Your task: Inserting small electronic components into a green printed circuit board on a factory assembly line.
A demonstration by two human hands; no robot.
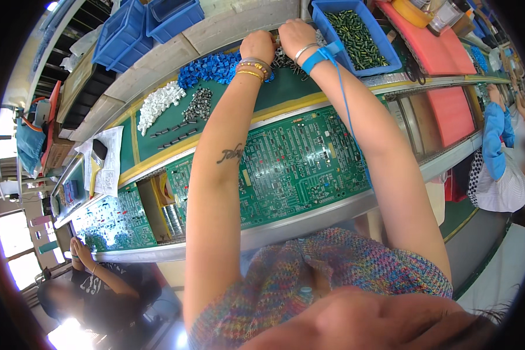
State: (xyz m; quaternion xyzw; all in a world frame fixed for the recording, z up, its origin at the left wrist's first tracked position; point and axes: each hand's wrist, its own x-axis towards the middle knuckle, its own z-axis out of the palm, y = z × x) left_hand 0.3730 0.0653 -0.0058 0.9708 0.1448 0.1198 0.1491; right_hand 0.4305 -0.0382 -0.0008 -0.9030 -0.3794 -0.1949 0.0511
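The fingers of the left hand (258, 46) and the right hand (297, 35) are curled in close beside each other at the far side of the bench, their tips turned away or hidden, so I cannot tell whether either set grips anything. Just below them, between the wrists, lies a heap of small dark parts (282, 60), the things nearest to the fingers. Left of the fingers, partly behind the left forearm, spreads a pile of blue parts (207, 70); farther left are white parts (159, 104), with a small grey-and-black pile (198, 105) beside them and rows of black pieces (172, 135) nearer the body. Just right of the right-hand fingers stands a blue bin (385, 65) filled with green parts (356, 38). A large green circuit board (297, 163) lies well nearer the body than the fingers, under the forearms. A blue strap (316, 60) circles the right wrist.
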